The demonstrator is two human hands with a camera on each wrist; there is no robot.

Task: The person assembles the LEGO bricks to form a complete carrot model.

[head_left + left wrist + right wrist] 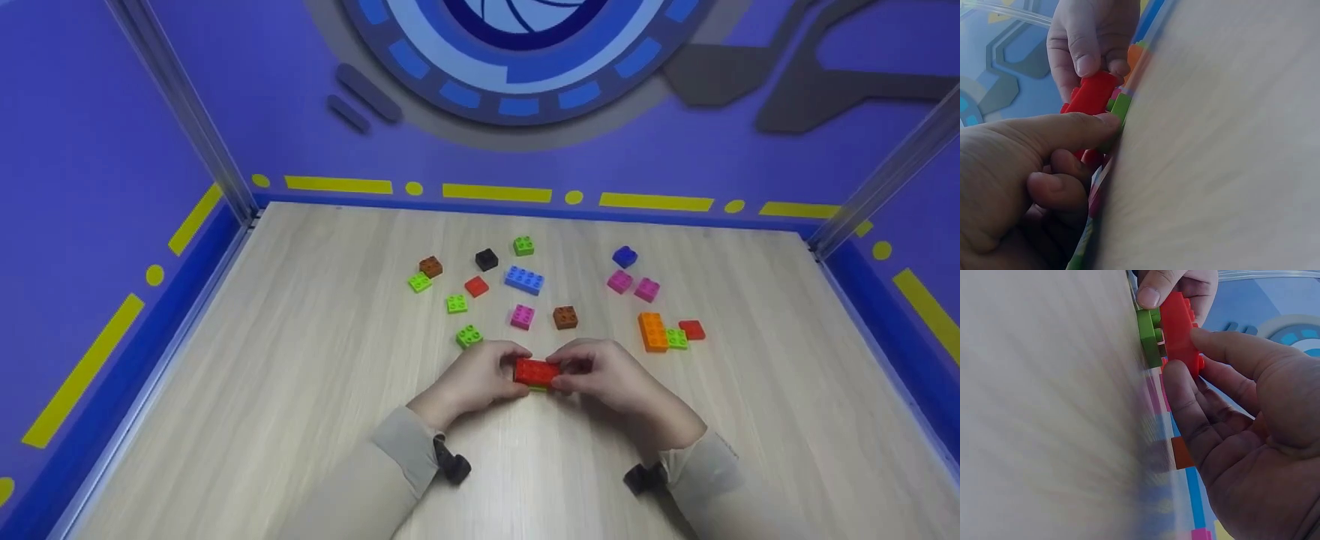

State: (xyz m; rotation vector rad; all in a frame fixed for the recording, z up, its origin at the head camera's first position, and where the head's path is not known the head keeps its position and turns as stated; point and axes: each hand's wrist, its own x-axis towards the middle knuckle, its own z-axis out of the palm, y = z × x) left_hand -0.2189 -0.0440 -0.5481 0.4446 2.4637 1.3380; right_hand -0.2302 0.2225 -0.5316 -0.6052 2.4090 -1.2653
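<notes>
A red toy brick with studs (537,372) is just above a flat light green brick (1150,337) near the front middle of the table. In the right wrist view, the green brick's studs show in a narrow gap under the red one. My right hand (611,375) pinches the red brick between thumb and fingers. The left hand (480,379) grips the green brick, its thumb against the brick's side in the left wrist view. Its other fingers are partly hidden behind the bricks. Just beyond the left hand lies a green brick with studs (469,336).
Farther back lie a pink brick (523,316), a brown brick (565,317), a long blue brick (524,280) and a black brick (487,259). To the right are an orange brick (652,332) and a red piece (691,330). Blue-purple walls (487,161) enclose the table.
</notes>
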